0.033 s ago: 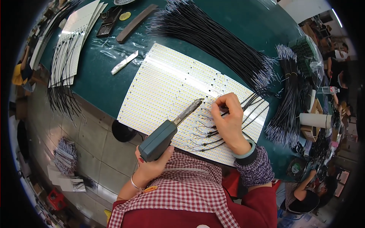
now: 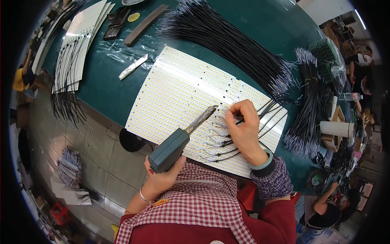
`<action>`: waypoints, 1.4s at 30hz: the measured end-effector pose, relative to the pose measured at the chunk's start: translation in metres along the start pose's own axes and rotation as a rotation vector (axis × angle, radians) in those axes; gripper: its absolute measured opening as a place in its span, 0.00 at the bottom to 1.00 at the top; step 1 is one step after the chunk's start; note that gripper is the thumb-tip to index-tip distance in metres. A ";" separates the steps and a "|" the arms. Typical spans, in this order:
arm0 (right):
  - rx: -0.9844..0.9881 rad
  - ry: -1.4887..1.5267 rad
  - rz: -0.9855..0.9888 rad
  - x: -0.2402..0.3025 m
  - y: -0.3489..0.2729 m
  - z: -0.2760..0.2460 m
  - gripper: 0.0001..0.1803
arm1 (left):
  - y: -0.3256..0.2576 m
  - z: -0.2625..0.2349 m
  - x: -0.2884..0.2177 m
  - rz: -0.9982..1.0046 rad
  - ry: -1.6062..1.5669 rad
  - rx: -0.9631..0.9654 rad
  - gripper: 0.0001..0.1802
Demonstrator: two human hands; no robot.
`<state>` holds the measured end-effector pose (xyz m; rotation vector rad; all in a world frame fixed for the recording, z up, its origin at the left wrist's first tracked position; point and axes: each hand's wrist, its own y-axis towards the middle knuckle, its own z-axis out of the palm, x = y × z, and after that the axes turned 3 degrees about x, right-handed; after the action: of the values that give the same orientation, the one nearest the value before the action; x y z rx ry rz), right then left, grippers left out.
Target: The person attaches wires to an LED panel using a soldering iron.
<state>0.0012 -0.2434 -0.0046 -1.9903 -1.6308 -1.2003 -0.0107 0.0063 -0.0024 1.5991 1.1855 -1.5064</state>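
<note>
My left hand [image 2: 164,175] grips a grey-green pistol-shaped soldering iron [image 2: 176,143]; its metal tip reaches the white LED strip panel [image 2: 178,87] lying on the green table. My right hand [image 2: 243,130] pinches a thin black wire [image 2: 269,110] against the panel just right of the iron's tip. Several black wires with pale ends lie fixed along the panel's near edge under that hand.
A big bundle of black wires [image 2: 227,40] lies across the far side, more bundles [image 2: 310,101] at the right. Stacked panels with wires [image 2: 75,49] sit at the left, a silver wrapped stick [image 2: 133,67] beside them. Other people work at the right [image 2: 325,203] and left edges.
</note>
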 end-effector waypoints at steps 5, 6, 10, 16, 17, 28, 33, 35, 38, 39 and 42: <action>0.033 -0.059 -0.017 0.000 0.000 -0.001 0.08 | 0.007 0.006 -0.002 0.092 0.000 -0.071 0.10; 0.032 -0.064 -0.033 0.000 0.000 -0.001 0.08 | 0.007 0.006 0.000 0.091 -0.011 -0.068 0.10; 0.026 -0.106 -0.082 0.000 0.000 0.000 0.09 | 0.006 0.006 0.002 0.093 -0.007 -0.045 0.11; 0.016 -0.125 -0.101 -0.001 0.000 0.002 0.09 | 0.008 0.007 -0.003 0.068 -0.021 -0.007 0.11; 0.016 -0.125 -0.101 -0.001 0.000 0.002 0.09 | 0.008 0.007 -0.005 0.068 -0.021 -0.006 0.11; 0.021 -0.159 -0.116 0.000 0.000 0.001 0.08 | -0.002 0.003 0.004 0.061 -0.013 -0.073 0.10; 0.024 -0.155 -0.116 0.000 0.001 0.002 0.08 | -0.002 0.003 -0.005 0.046 -0.080 -0.140 0.10; 0.029 -0.156 -0.113 0.001 0.001 0.002 0.08 | -0.002 0.002 -0.007 0.037 -0.102 -0.153 0.10; 0.038 -0.162 -0.118 0.002 0.001 0.001 0.08 | -0.003 -0.001 -0.008 -0.026 -0.145 -0.139 0.10; 0.044 -0.166 -0.104 0.003 0.001 0.000 0.08 | -0.002 -0.002 -0.008 -0.028 -0.146 -0.126 0.11; 0.071 -0.174 -0.097 0.005 0.001 -0.003 0.07 | 0.000 -0.002 -0.007 0.011 -0.151 -0.131 0.11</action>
<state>0.0012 -0.2425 0.0011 -2.0412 -1.8457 -1.0104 -0.0098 0.0068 0.0043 1.3787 1.1637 -1.4824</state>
